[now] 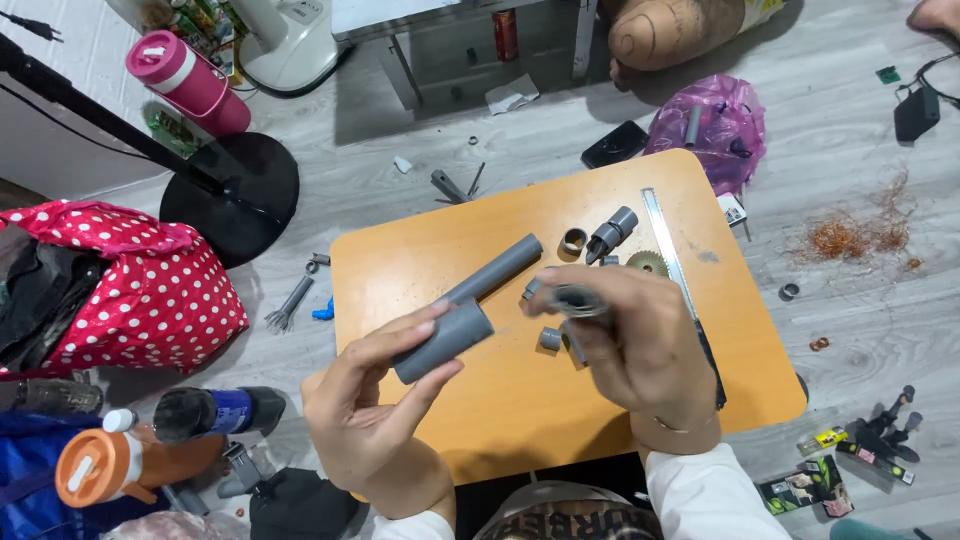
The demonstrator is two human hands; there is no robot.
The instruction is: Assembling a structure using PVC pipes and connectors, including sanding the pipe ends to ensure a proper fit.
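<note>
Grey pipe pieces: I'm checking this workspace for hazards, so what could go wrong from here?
1. The left hand pinches a short grey pipe only at its end; it could slip onto the small fittings below.
2. The toothed disc lies near the right hand, a possible cut.
3. The metal ruler sits by the orange table edge and may get knocked off.

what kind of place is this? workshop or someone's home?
Likely a home floor used as a makeshift workshop: a low wooden table on grey plank flooring, pipe pieces like the grey pipe in the left hand, and a polka-dot bag nearby.
</note>
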